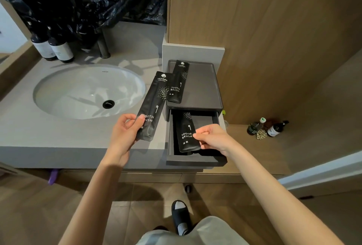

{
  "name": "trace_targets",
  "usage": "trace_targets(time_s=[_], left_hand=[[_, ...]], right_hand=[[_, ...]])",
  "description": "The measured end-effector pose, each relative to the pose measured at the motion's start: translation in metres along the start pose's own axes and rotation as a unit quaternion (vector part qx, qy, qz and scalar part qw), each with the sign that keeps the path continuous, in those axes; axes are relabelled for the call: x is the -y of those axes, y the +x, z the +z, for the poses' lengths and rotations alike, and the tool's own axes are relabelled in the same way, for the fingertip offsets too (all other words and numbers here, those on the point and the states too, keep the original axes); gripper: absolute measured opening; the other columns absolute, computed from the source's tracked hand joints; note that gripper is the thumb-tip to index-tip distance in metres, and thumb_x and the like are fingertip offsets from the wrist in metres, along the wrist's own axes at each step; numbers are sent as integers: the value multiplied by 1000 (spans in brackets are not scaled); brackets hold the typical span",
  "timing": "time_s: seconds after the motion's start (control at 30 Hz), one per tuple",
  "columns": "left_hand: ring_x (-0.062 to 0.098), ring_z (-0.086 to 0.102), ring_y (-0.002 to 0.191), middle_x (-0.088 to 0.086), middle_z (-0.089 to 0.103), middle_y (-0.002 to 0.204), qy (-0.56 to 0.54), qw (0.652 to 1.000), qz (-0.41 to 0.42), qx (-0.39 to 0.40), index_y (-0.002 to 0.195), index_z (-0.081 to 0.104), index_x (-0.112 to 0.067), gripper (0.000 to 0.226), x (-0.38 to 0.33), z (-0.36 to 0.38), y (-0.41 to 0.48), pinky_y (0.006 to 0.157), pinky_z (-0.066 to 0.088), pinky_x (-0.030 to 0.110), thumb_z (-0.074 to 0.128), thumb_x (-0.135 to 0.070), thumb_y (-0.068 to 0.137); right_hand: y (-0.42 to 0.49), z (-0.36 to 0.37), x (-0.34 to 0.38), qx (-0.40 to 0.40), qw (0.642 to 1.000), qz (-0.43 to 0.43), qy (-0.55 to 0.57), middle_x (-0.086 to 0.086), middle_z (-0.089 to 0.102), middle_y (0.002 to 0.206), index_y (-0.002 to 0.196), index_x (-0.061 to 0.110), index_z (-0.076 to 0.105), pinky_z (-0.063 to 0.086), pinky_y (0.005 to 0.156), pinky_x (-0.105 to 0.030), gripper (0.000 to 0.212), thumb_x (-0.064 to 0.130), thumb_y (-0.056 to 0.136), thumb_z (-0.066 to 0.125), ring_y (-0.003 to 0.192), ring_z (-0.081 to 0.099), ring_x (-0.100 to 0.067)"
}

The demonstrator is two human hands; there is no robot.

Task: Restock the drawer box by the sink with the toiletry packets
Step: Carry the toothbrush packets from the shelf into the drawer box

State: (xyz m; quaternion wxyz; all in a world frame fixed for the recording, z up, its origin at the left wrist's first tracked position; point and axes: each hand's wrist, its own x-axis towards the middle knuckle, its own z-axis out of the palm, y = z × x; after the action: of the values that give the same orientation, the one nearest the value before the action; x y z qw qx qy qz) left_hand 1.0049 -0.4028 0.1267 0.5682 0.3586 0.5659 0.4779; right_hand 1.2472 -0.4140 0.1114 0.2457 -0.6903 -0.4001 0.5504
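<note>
Between the thumb and curled fingers of the right hand (pixel 211 137), a toothbrush packet (pixel 186 133) is pinched by its edge, lying tilted in the open drawer (pixel 195 161) of the drawer box (pixel 203 88). The left hand (pixel 125 131) is clamped on a second packet's (pixel 154 103) lower end, beside the sink (pixel 68 88). Beyond both sets of fingertips, a third packet (pixel 179 82) rests on the box top.
</note>
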Motion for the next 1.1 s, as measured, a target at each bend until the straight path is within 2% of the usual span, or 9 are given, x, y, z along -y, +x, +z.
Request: trace_targets(time_s=[0.2, 0.3, 0.4, 0.5, 0.67, 0.77, 0.87, 0.93, 1.1], left_hand=[[-2, 54, 48, -9, 66, 69, -2, 1000, -3, -5, 80, 47, -23, 16, -1, 2, 1, 43, 37, 12, 61, -23, 90], [2, 51, 50, -9, 65, 68, 0, 1000, -8, -7, 81, 47, -22, 16, 2, 2, 2, 43, 35, 13, 62, -24, 89], [7, 50, 57, -4, 64, 73, 2, 1000, -16, -5, 85, 48, -19, 14, 4, 4, 2, 47, 34, 16, 62, -23, 89], [8, 48, 58, -1, 63, 74, 7, 1000, -25, -4, 87, 49, -18, 14, 7, 8, 1, 48, 34, 18, 61, -23, 89], [-1, 45, 41, -8, 61, 59, 13, 999, -31, 16, 83, 48, -19, 15, 11, 16, -3, 38, 31, 12, 61, -23, 90], [3, 40, 42, -9, 58, 56, 10, 999, -34, 29, 81, 47, -22, 17, 13, 23, -6, 35, 26, 12, 61, -23, 89], [2, 45, 42, -7, 60, 60, 10, 998, -37, 54, 79, 46, -22, 19, 15, 32, -10, 35, 29, 11, 62, -21, 89], [0, 51, 44, -6, 66, 63, 10, 995, -35, 91, 78, 47, -21, 20, 18, 38, -14, 40, 35, 13, 63, -19, 88], [2, 55, 49, -3, 69, 67, 78, 982, -21, 173, 81, 50, -16, 18, 21, 51, -21, 50, 39, 13, 68, -15, 84]], right_hand=[[22, 25, -2, -9, 999, -10, -52, -9, 64, 72, 107, -1, 64, 55, 56, -19, 20, 5, 88, 66, 55, 59, -11], [29, 32, -9, -22, 993, -25, -116, -10, 65, 66, 89, 1, 69, 54, 56, -17, 7, 7, 87, 67, 51, 60, -11], [32, 34, -16, -24, 985, -42, -164, -10, 65, 61, 75, 7, 64, 54, 54, -19, 13, 10, 86, 68, 42, 59, -8], [31, 34, -19, -31, 980, -64, -188, -10, 66, 60, 72, 8, 60, 56, 52, -24, 18, 15, 84, 72, 40, 60, -11], [25, 23, -11, -74, 927, -161, -330, -1, 67, 67, 82, 16, 60, 53, 60, -27, 21, 30, 80, 76, 48, 58, -9], [9, 17, 12, -43, 979, -176, -96, -5, 72, 81, 94, 14, 69, 55, 53, -25, 10, 23, 88, 67, 57, 61, -14], [-5, 11, 35, 6, 974, -138, 180, -8, 71, 101, 117, 11, 64, 59, 65, -26, 26, 23, 93, 60, 71, 66, -15], [-9, 9, 40, -10, 967, -139, 213, -11, 71, 103, 123, 12, 60, 60, 73, -28, 33, 22, 92, 62, 76, 69, -16], [-19, 4, 34, -65, 971, -139, 186, -10, 74, 98, 116, 11, 65, 59, 68, -24, 29, 13, 87, 68, 82, 71, -15]])
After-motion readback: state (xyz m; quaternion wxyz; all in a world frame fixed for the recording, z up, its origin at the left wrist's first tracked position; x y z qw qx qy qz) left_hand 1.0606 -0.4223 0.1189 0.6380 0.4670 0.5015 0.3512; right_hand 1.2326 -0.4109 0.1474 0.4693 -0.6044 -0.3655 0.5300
